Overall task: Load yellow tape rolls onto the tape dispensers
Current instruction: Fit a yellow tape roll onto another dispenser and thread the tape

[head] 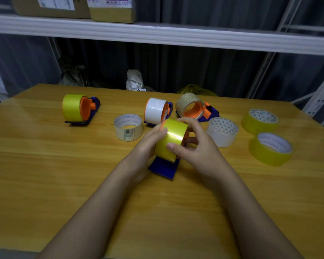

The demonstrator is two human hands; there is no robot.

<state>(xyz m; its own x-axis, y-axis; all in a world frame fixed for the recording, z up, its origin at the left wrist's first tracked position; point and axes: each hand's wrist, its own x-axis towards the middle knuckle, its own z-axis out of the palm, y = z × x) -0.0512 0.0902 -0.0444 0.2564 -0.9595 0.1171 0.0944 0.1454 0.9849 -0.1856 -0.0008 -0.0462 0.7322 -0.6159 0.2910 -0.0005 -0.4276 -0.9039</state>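
At the table's middle a yellow tape roll (171,139) sits on the orange hub of a blue dispenser (164,168). My left hand (148,146) grips the roll's left side, and my right hand (193,144) curls over its right side with the thumb on its face. Another yellow roll (71,107) sits loaded on a blue dispenser (82,121) at the far left. Two loose yellow rolls (259,121) (270,149) lie flat at the right.
On the wooden table (64,174), a dispenser with a white roll (155,111) and one with a clear roll (191,105) stand behind my hands. A loose clear roll (128,127) and a loose white roll (222,131) lie flat nearby. Shelf with boxes overhead.
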